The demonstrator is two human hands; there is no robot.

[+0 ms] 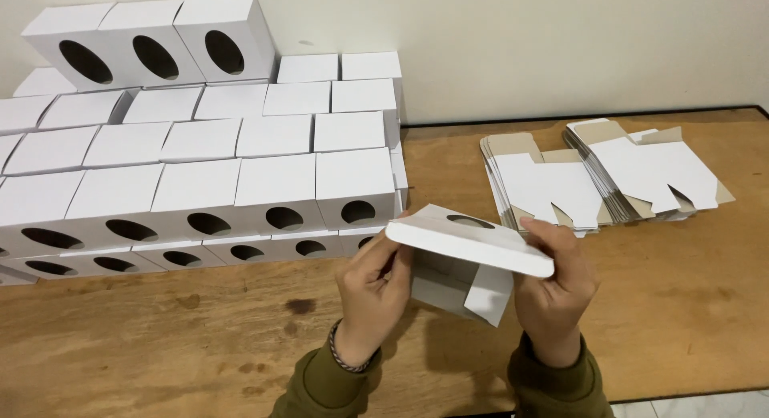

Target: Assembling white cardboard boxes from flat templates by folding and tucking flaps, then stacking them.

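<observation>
Head view: a half-folded white cardboard box (469,254) with an oval cutout is held above the wooden table (200,330), its left end pinched between the thumb and fingers of the left hand (375,294) and its right end pinched by the right hand (553,286), whose thumb lies on the top panel while the fingers curl beneath; loose flaps hang between the two palms. Finished white boxes (200,153), too many to count exactly, are stacked in tiers against the wall at left, three standing on top. Two piles of flat blanks (609,177) lie at right.
</observation>
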